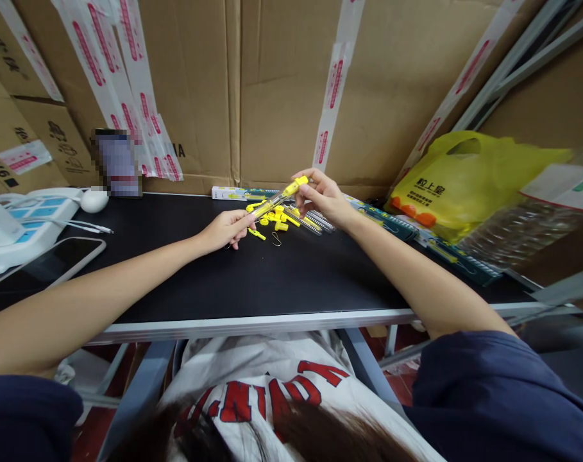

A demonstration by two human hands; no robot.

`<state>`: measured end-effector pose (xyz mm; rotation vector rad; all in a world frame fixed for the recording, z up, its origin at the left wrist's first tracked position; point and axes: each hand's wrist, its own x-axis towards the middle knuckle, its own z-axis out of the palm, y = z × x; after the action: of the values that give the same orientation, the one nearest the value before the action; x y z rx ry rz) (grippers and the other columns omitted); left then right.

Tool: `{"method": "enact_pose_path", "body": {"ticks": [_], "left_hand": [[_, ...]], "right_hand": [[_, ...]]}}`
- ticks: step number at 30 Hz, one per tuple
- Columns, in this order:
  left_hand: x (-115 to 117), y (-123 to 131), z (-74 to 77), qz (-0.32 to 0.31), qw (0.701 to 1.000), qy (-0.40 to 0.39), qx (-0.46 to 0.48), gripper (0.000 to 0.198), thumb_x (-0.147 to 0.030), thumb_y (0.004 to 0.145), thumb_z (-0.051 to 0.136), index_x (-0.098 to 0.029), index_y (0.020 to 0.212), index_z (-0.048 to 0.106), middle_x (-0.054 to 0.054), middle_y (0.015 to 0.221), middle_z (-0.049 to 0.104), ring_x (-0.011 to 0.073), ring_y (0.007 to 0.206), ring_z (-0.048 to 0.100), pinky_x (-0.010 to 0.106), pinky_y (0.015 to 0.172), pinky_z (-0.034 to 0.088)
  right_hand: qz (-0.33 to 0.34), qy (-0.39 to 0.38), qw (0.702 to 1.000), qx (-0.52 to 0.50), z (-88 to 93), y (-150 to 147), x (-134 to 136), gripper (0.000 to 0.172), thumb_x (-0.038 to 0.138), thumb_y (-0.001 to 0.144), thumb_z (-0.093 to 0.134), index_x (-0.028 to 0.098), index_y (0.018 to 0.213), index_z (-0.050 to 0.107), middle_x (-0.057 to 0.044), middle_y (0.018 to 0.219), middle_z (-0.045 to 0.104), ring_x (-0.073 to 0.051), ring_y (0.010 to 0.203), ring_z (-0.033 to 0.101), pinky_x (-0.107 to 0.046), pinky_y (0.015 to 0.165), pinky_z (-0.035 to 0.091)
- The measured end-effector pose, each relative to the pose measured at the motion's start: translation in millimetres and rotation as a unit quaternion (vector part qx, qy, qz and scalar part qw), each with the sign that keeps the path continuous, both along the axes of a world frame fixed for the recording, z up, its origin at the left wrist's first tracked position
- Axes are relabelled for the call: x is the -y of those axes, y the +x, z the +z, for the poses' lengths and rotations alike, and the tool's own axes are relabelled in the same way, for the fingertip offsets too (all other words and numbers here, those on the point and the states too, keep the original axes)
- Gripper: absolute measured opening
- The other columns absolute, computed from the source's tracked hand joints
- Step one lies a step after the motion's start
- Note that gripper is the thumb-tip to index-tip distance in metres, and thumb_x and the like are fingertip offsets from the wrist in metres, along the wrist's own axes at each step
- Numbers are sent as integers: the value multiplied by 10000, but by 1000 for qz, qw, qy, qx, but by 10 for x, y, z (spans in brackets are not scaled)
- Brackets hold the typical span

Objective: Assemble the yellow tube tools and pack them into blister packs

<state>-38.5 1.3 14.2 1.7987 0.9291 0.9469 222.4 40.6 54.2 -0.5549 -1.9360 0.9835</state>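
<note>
Between my two hands a clear plastic tube (pixel 274 200) with a yellow cap (pixel 297 187) slants up to the right above the table. Its lower left end is pinched in the fingers of my left hand (pixel 228 229). My right hand (pixel 322 200) grips the yellow cap at the upper end. Below and behind the tube lies a pile of small yellow plastic parts (pixel 281 226). Several clear tubes (pixel 315 220) lie beside the pile, partly hidden by my right hand. A small thin loop (pixel 276 239) rests in front of the pile.
Flat printed boxes (pixel 245 193) line the table's back and right side. A yellow plastic bag (pixel 457 179) and a clear bottle pack (pixel 507 234) stand at right. On the left are a power strip (pixel 41 224), a phone (pixel 45 264) and an upright phone (pixel 118 163). Cardboard (pixel 281 96) closes off the back.
</note>
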Motion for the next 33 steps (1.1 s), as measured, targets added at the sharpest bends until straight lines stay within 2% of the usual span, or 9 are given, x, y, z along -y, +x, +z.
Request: {"method": "enact_pose_path", "body": {"ticks": [7, 14, 20, 23, 27, 33], "left_hand": [[2, 9, -19, 15, 999, 29, 4, 335, -479, 890, 599, -167, 768, 586, -81, 479, 366, 52, 378, 347, 182, 374, 466], [33, 23, -15, 20, 999, 36, 0, 353, -490, 898, 583, -168, 755, 591, -72, 477, 378, 55, 387, 370, 175, 377, 453], [-6, 45, -21, 23, 999, 23, 19, 346, -489, 910, 562, -169, 782, 591, -88, 472, 339, 49, 365, 329, 178, 366, 424], [-32, 45, 12, 73, 995, 29, 61, 238, -392, 889, 620, -176, 806, 568, -96, 474, 360, 43, 360, 331, 164, 362, 389], [-36, 26, 95, 174, 970, 29, 168, 139, -251, 885, 620, -197, 837, 502, -109, 485, 395, 35, 365, 337, 154, 389, 371], [-3, 23, 134, 181, 955, -55, 229, 202, -262, 915, 575, -207, 783, 432, -105, 511, 393, 30, 374, 332, 153, 405, 364]], "right_hand": [[-10, 10, 1000, -2, -10, -19, 12, 445, 542, 880, 638, 211, 1123, 468, 39, 704, 583, -83, 582, 558, -233, 541, 524], [-8, 2, 1000, 1, -4, -20, 29, 448, 551, 875, 635, 223, 1126, 464, 40, 718, 592, -84, 602, 577, -225, 544, 526], [-3, -17, 1000, -12, 8, 2, 16, 408, 552, 891, 599, 231, 1100, 458, 40, 724, 603, -89, 605, 587, -232, 546, 524], [-13, -5, 1000, -4, -13, -21, 23, 424, 563, 880, 614, 233, 1086, 446, 42, 717, 598, -89, 602, 582, -232, 541, 520], [-24, 33, 999, 8, -78, -93, 60, 439, 559, 855, 653, 228, 1062, 454, 29, 744, 587, -87, 598, 572, -231, 528, 517], [-55, 90, 994, 16, -150, -140, 76, 416, 523, 823, 703, 233, 1016, 477, 17, 813, 546, -90, 646, 544, -239, 562, 512]]}}
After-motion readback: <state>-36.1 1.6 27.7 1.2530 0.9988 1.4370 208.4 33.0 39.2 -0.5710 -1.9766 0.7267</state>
